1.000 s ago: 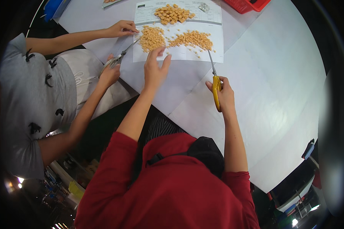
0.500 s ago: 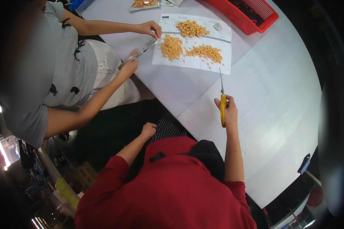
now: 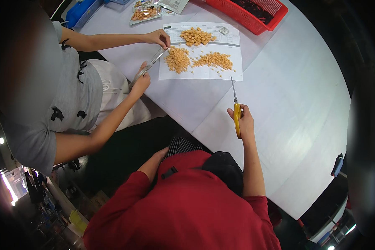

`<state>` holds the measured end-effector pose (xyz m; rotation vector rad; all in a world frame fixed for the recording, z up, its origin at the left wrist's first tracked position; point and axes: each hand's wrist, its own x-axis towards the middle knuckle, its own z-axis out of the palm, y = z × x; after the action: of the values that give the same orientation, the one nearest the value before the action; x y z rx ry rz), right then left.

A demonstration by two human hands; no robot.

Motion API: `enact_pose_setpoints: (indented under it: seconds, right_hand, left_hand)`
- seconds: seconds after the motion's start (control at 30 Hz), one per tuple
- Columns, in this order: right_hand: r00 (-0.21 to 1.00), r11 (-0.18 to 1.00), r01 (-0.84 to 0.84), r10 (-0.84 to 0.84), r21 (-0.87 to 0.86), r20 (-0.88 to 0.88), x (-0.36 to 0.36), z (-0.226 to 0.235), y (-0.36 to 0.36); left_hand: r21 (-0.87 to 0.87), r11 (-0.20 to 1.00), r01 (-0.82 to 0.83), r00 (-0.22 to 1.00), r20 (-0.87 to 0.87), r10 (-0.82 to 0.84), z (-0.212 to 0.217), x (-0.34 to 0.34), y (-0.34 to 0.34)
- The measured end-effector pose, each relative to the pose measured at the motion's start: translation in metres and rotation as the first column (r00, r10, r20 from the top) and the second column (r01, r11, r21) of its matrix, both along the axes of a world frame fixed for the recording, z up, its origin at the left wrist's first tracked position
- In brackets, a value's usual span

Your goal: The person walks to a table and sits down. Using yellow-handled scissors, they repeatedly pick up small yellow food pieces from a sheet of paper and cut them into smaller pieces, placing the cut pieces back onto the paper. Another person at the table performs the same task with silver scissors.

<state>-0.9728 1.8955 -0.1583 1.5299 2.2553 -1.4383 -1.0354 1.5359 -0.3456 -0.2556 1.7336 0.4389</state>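
Yellow-handled scissors [image 3: 237, 114] are held in my right hand [image 3: 246, 121], their blades closed and tips pointing at the near edge of a printed paper sheet [image 3: 175, 76]. On that sheet lie a pile of larger orange cubes [image 3: 197, 36] and two piles of smaller orange pieces, one at the left [image 3: 178, 60] and one at the right [image 3: 214, 61]. A small clear packet [image 3: 223, 31] rests at the sheet's far right. My left hand [image 3: 161, 154] is low at my lap, against striped dark cloth [image 3: 180, 146]; its fingers are mostly hidden.
At my left, a person in a grey shirt [image 3: 85, 79] holds metal scissors [image 3: 148, 66] beside the sheet. A red basket [image 3: 254, 26] with dark contents stands at the far side. Bags of orange pieces [image 3: 145, 13] and a blue container [image 3: 82, 14] are at the far left of the white table [image 3: 287, 104].
My left hand has moved down and in against my lap. The whole view has shifted slightly. My right hand still holds the scissors by the sheet.
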Motion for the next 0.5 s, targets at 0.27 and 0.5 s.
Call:
enact_pose_setpoints:
  seconds: [0.27, 0.5]
  right_hand:
    - [0.997, 0.997, -0.078, 0.078, -0.013, -0.03, -0.017, -0.009, -0.003]
    - [0.996, 0.998, -0.054, 0.052, -0.036, -0.068, -0.016, -0.008, 0.007]
  left_hand:
    - [-0.031, 0.878, 0.478, 0.788, -0.427, -0.444, 0.012, 0.002, 0.024]
    - [-0.086, 0.787, 0.61, 0.604, -0.593, -0.533, 0.041, -0.021, 0.042]
